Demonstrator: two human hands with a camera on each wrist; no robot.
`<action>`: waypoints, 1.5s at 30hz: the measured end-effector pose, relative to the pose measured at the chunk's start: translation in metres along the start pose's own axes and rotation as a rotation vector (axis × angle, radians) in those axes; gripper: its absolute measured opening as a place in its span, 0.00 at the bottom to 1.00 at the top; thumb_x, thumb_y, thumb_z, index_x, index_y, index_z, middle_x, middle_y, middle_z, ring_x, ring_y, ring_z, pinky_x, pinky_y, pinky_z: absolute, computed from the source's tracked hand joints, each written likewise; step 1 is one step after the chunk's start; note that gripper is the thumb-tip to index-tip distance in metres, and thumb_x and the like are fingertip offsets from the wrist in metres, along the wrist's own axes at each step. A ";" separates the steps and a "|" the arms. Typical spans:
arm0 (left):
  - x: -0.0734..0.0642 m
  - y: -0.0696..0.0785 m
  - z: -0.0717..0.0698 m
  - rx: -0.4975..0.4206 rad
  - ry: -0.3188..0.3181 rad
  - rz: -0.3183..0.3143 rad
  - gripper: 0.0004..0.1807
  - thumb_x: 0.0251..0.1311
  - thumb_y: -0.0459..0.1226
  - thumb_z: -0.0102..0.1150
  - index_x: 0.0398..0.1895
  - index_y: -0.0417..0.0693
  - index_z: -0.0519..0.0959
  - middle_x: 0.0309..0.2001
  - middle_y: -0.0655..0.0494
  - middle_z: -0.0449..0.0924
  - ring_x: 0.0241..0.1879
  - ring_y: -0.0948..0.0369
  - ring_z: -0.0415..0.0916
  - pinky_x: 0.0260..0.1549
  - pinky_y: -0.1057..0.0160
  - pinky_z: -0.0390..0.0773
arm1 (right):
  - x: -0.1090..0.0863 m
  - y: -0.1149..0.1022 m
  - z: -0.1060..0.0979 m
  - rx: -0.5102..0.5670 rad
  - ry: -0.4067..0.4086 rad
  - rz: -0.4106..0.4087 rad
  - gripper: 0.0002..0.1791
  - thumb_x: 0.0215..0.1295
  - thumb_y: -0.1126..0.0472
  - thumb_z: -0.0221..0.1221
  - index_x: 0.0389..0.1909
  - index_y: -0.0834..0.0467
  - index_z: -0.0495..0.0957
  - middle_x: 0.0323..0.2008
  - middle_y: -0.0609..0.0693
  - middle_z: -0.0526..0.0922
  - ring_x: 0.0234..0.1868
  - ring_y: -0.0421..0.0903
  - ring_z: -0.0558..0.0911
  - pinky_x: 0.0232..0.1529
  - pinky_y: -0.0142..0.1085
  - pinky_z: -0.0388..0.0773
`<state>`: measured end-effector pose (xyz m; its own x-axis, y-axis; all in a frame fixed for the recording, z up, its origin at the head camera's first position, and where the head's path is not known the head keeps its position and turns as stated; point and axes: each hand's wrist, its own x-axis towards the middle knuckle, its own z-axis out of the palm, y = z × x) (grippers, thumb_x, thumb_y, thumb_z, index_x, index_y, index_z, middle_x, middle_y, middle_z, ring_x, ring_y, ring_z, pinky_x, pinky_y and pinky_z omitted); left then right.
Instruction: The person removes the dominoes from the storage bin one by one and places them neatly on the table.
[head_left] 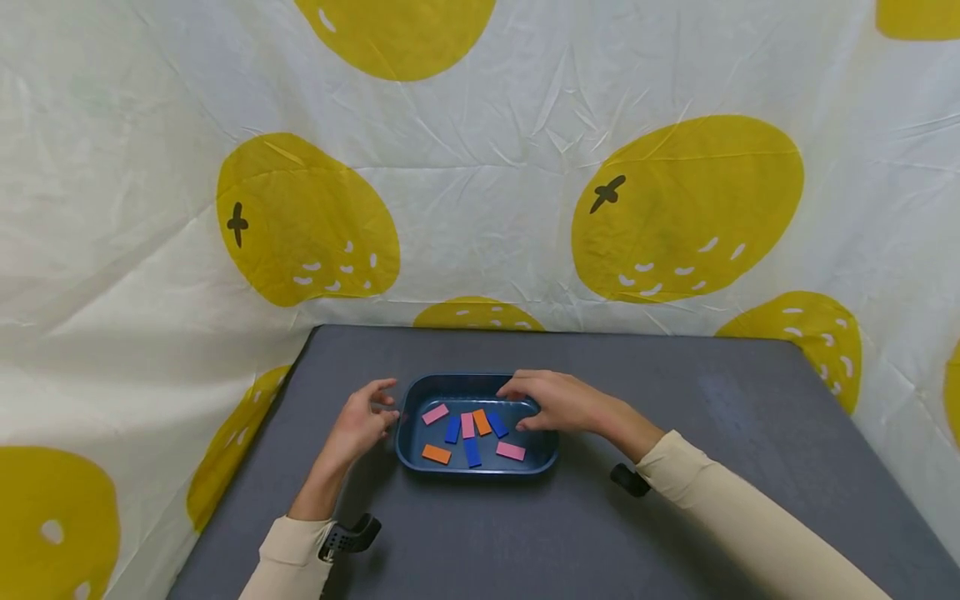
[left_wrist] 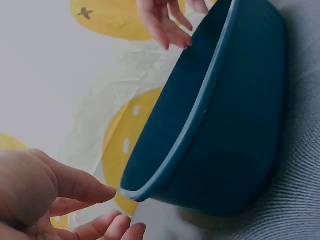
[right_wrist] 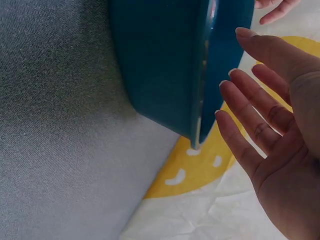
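Note:
A dark blue rectangular tray with rounded corners sits on the table. On its floor lie several small flat blocks: a pink block, an orange block and a blue block among them. My left hand is just off the tray's left end, fingers loosely bent and holding nothing. In the left wrist view its fingertips come close to the rim; whether they touch cannot be told. My right hand hovers over the tray's right end, thumb and fingers apart, with nothing between them.
The grey table extends around the tray on all sides. Behind and beside it hangs a white cloth with large yellow fruit shapes. Each wrist carries a black band, the left band and the right band.

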<state>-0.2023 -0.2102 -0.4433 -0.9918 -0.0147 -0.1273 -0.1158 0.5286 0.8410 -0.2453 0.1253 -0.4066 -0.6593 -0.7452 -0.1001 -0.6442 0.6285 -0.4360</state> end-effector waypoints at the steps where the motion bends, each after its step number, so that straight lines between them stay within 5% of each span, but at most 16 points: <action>1: 0.001 -0.002 0.000 -0.011 -0.006 -0.007 0.29 0.64 0.23 0.58 0.70 0.41 0.70 0.50 0.38 0.73 0.41 0.51 0.77 0.33 0.54 0.83 | 0.003 0.001 0.001 0.007 -0.007 -0.002 0.28 0.62 0.53 0.71 0.63 0.54 0.78 0.52 0.46 0.81 0.55 0.47 0.81 0.56 0.45 0.80; 10: 0.004 -0.011 0.005 -0.070 -0.030 -0.082 0.25 0.67 0.25 0.58 0.68 0.38 0.71 0.47 0.40 0.73 0.43 0.52 0.81 0.30 0.51 0.84 | 0.024 0.006 0.016 0.016 -0.084 0.019 0.27 0.61 0.58 0.72 0.61 0.55 0.79 0.54 0.49 0.81 0.54 0.46 0.81 0.56 0.45 0.80; 16: 0.005 -0.010 0.007 -0.049 -0.041 -0.106 0.22 0.69 0.28 0.58 0.65 0.41 0.74 0.46 0.42 0.74 0.38 0.55 0.80 0.27 0.58 0.84 | 0.034 0.002 0.025 -0.110 -0.118 0.027 0.27 0.59 0.57 0.73 0.61 0.51 0.80 0.53 0.45 0.80 0.53 0.42 0.81 0.55 0.42 0.81; 45: 0.009 -0.007 0.005 -0.130 -0.089 -0.130 0.21 0.69 0.26 0.54 0.64 0.35 0.72 0.39 0.45 0.72 0.43 0.53 0.81 0.27 0.57 0.84 | 0.060 0.012 0.042 -0.291 -0.179 0.023 0.24 0.59 0.48 0.73 0.56 0.47 0.84 0.46 0.44 0.78 0.45 0.40 0.77 0.48 0.39 0.81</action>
<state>-0.2098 -0.2098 -0.4534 -0.9600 0.0025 -0.2799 -0.2539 0.4134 0.8744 -0.2762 0.0792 -0.4552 -0.6131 -0.7411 -0.2735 -0.7304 0.6637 -0.1612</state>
